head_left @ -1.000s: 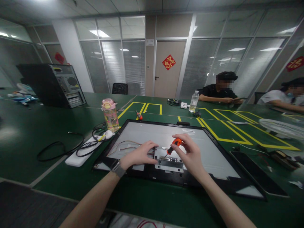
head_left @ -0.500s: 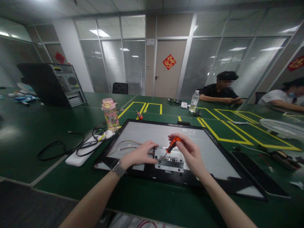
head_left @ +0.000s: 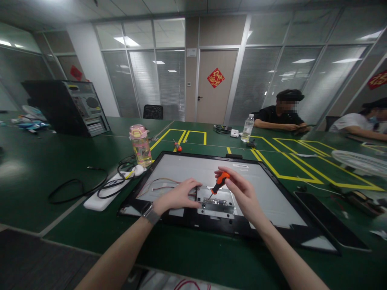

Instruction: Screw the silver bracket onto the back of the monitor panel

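A flat display panel (head_left: 181,166) with a black frame lies back side up on the table before me. Near its front edge is a silver metal bracket (head_left: 225,209) with holes. My left hand (head_left: 175,196), wearing a watch, grips the bracket's left side, fingers at the back and thumb in front; the fingertips are partly hidden. My right hand (head_left: 243,191) holds an orange and black screwdriver (head_left: 221,182) by the handle, between thumb and fingers. The screwdriver leans, its tip down at the bracket's left part near my left thumb. Thin wires (head_left: 160,183) run left from the bracket.
Left of the panel are a white power strip (head_left: 101,199) with black cables and a pink-lidded bottle (head_left: 140,147). A computer case (head_left: 51,106) stands farther left. Right lies a dark slab (head_left: 329,219). A clear bottle (head_left: 248,129) stands behind; two people sit at the far right.
The top of the screwdriver handle has tilted slightly, and my right fingers have shifted a little up on it. My left hand and the panel stay put.
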`<control>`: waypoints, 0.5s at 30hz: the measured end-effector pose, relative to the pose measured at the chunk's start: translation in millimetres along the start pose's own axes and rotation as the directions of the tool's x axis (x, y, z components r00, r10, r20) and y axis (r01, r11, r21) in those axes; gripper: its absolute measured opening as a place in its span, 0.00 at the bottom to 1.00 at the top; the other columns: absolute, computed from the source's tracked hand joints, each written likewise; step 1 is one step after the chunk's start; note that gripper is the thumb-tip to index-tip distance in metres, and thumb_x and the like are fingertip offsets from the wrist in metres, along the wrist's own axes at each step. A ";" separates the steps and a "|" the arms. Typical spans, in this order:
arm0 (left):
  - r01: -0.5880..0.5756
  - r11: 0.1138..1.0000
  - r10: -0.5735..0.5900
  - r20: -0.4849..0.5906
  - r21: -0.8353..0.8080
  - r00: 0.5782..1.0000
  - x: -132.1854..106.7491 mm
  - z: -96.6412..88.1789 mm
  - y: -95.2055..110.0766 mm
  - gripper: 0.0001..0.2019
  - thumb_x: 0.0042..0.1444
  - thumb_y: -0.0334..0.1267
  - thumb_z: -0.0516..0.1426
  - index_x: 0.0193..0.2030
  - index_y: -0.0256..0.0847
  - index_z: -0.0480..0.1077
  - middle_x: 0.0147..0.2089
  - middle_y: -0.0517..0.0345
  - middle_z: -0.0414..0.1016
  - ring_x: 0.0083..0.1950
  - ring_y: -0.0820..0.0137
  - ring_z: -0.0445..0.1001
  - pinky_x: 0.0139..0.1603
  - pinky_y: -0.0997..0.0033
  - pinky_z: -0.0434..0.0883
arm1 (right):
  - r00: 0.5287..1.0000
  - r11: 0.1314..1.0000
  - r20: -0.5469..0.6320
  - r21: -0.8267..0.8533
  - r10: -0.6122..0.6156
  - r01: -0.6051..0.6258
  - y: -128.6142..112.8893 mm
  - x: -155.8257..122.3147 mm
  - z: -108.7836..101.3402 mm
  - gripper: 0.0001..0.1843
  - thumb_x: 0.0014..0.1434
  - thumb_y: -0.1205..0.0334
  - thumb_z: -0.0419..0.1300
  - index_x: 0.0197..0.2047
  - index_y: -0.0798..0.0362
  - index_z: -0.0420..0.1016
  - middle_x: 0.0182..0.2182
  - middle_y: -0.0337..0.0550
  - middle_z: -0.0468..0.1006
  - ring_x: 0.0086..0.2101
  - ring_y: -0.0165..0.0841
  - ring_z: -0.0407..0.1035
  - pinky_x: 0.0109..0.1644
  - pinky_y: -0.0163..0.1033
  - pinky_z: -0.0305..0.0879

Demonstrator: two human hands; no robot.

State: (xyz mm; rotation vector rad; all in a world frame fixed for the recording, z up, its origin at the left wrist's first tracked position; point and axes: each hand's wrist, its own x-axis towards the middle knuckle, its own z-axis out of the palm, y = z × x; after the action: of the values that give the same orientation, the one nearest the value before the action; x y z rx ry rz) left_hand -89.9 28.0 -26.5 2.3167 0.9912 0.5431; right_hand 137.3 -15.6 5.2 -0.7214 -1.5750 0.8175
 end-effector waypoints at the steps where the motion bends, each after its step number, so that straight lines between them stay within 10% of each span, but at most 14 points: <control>1: 0.000 1.000 0.000 0.000 0.003 1.000 0.2 0.2 -0.2 0.31 0.49 0.46 0.64 0.60 0.46 0.62 0.56 0.52 0.64 0.56 0.60 0.67 0.56 0.65 0.65 | 1.000 1.000 -0.007 -0.022 -0.015 0.015 -0.2 0.2 1.1 0.15 0.61 0.57 0.58 0.51 0.44 0.74 0.44 0.45 0.76 0.44 0.38 0.71 0.47 0.45 0.70; 15: 0.004 1.000 -0.004 0.005 0.018 1.000 0.9 0.1 0.6 0.31 0.48 0.44 0.64 0.59 0.44 0.63 0.55 0.52 0.65 0.56 0.59 0.67 0.57 0.65 0.64 | 0.984 0.961 -0.095 -0.249 -0.151 0.123 -3.2 -1.7 5.7 0.08 0.60 0.64 0.58 0.42 0.48 0.75 0.37 0.43 0.72 0.38 0.35 0.70 0.40 0.41 0.69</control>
State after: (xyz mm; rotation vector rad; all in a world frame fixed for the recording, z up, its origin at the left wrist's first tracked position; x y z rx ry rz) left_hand -89.0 28.4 -26.1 2.3300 1.0017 0.5289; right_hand 131.8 -19.4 6.3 -0.8087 -1.6180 0.4779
